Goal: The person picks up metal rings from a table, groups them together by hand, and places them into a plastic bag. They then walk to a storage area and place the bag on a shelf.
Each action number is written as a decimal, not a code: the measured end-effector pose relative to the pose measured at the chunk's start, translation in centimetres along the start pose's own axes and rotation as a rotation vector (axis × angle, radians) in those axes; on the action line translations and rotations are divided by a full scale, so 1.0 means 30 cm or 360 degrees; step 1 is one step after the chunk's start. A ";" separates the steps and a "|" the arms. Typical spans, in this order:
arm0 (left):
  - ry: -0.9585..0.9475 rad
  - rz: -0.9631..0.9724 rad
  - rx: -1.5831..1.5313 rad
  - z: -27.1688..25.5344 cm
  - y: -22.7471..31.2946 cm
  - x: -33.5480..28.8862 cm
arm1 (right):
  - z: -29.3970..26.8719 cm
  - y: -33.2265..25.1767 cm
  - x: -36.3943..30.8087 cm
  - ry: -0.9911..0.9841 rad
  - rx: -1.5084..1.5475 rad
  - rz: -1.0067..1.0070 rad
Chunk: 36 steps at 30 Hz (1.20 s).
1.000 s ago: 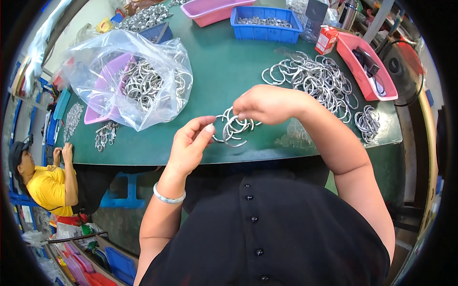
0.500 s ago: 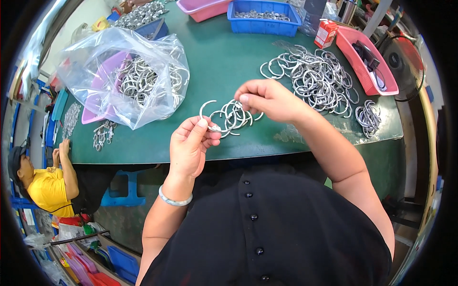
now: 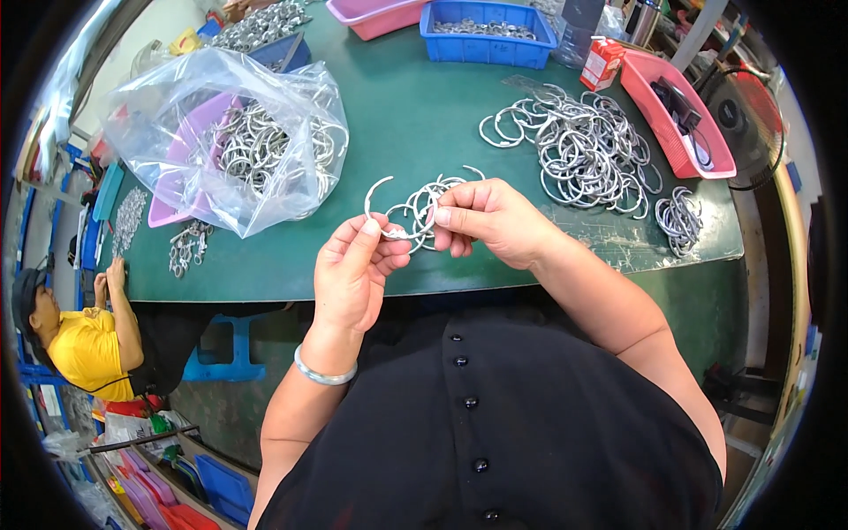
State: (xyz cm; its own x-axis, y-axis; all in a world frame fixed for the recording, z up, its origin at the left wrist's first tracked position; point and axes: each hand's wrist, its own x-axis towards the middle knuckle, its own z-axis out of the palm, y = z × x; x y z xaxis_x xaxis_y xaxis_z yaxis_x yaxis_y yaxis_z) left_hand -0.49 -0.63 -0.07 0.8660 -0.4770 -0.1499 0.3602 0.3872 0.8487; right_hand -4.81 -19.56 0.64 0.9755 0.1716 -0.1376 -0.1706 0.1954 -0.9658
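Note:
Close to the table's front edge, my left hand (image 3: 352,269) pinches an open, C-shaped silver metal ring (image 3: 369,196) between thumb and fingers. The free end of the ring points up and away from me. My right hand (image 3: 496,223) is closed at the ring's right side, thumb against fingers; its fingertips partly hide what they grip. Just beyond both hands lies a small cluster of similar metal rings (image 3: 430,189), overlapping the held one in view. A larger heap of metal rings (image 3: 579,146) spreads to the far right.
On the green table (image 3: 397,106), a clear plastic bag (image 3: 305,97) over a pink basin holds rings at left. Small metal parts (image 3: 190,247) lie nearby. A blue bin (image 3: 490,49), red carton (image 3: 602,64), pink basket (image 3: 680,115) and ring bundle (image 3: 678,221) stand around. A co-worker (image 3: 84,344) sits left.
My right hand has come down and toward me from above the ring cluster, its fingers now at the right side of the ring. My left hand has barely moved.

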 end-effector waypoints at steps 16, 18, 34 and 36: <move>0.0028 -0.0050 -0.0175 0.003 -0.003 -0.018 | 0.019 0.029 -0.003 0.0042 0.0192 0.0067; 0.0017 -0.0026 -0.0154 0.008 0.001 -0.007 | 0.016 0.024 0.007 0.0044 0.0181 0.0045; -0.0023 0.0269 0.0069 0.028 -0.017 -0.043 | 0.033 0.016 -0.021 0.0029 0.0120 -0.0125; -0.0043 0.0317 0.0097 0.029 -0.014 -0.037 | 0.030 0.011 -0.015 0.0021 0.0122 -0.0147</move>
State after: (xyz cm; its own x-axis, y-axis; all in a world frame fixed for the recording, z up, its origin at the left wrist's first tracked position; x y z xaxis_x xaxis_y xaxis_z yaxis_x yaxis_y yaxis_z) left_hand -1.90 -0.96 0.18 0.9081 -0.4170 0.0370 0.1603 0.4278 0.8895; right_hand -5.43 -18.71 0.59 0.9893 0.1365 -0.0524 -0.0896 0.2829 -0.9549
